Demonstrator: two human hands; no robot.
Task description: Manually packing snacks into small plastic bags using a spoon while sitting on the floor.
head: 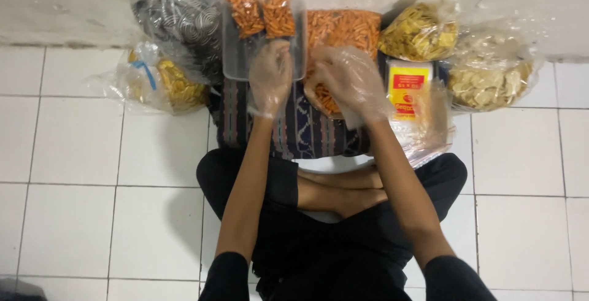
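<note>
Two filled packets of orange snack sticks (262, 12) already stand in the clear tray (230, 49) at the cloth's far edge. Your gloved left hand (270, 77) pinches something small above it; I cannot tell what. Your right hand (351, 81) cups the open bag of orange sticks (343, 28), still nearly full.

Both arms outstretched, gloved left hand (270, 75) with fingers pinched, gloved right hand (351, 81) curled just beside it.

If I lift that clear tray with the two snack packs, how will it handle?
The tray looks like thin clear plastic, so it is probably light and may flex. The packs sit loose at its far end, so they could slide if it tilts.
</note>
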